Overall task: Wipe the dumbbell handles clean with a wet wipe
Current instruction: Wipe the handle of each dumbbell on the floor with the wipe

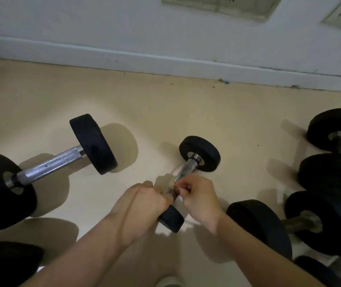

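Observation:
A small dumbbell [199,153] with black round ends and a chrome handle lies on the beige floor, its far end toward the wall. My left hand [144,200] grips the near part of its handle. My right hand [198,200] has its fingers curled at the handle right beside the left hand; a small pale bit shows under its fingers, perhaps the wipe, mostly hidden. The dumbbell's near end [171,219] shows between my wrists. A larger dumbbell [49,164] with a chrome handle lies to the left, apart from both hands.
Several black dumbbells [331,175] are stacked at the right edge. Another black weight [5,259] sits at the lower left. The white wall and skirting [165,61] run across the back. Bare beige floor [186,110] lies between the dumbbells and the wall.

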